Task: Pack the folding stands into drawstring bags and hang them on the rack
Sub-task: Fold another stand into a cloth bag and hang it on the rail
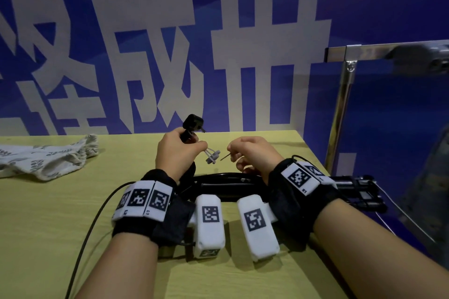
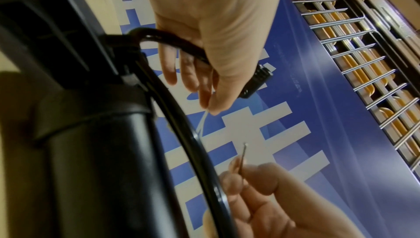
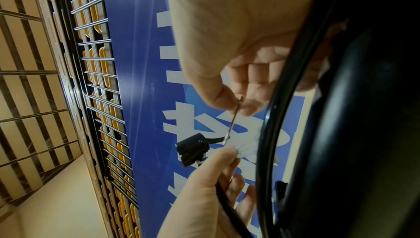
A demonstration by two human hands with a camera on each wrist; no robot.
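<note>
My left hand (image 1: pixel 194 148) is raised over the table and grips a black cable with a blocky plug (image 1: pixel 193 122) on its end. Thin white cords with small capped tips (image 1: pixel 212 156) stick out of its fingers. My right hand (image 1: pixel 234 150) pinches a thin metal pin (image 1: pixel 224 157) close to those tips. The wrist views show the same plug (image 2: pixel 256 80) (image 3: pixel 193 148) and pin (image 2: pixel 243 154) (image 3: pixel 234 119). A black folded stand (image 1: pixel 223 185) lies on the yellow table (image 1: pixel 73 201) under both wrists. The printed cloth drawstring bag (image 1: pixel 48 158) lies flat at the far left.
A metal rack frame (image 1: pixel 345 85) stands past the table's right edge. More black folded stand parts (image 1: pixel 359 192) lie at that edge. A blue banner (image 1: pixel 243 31) with white characters backs the table. A black wire (image 1: pixel 97 216) trails from my left wristband.
</note>
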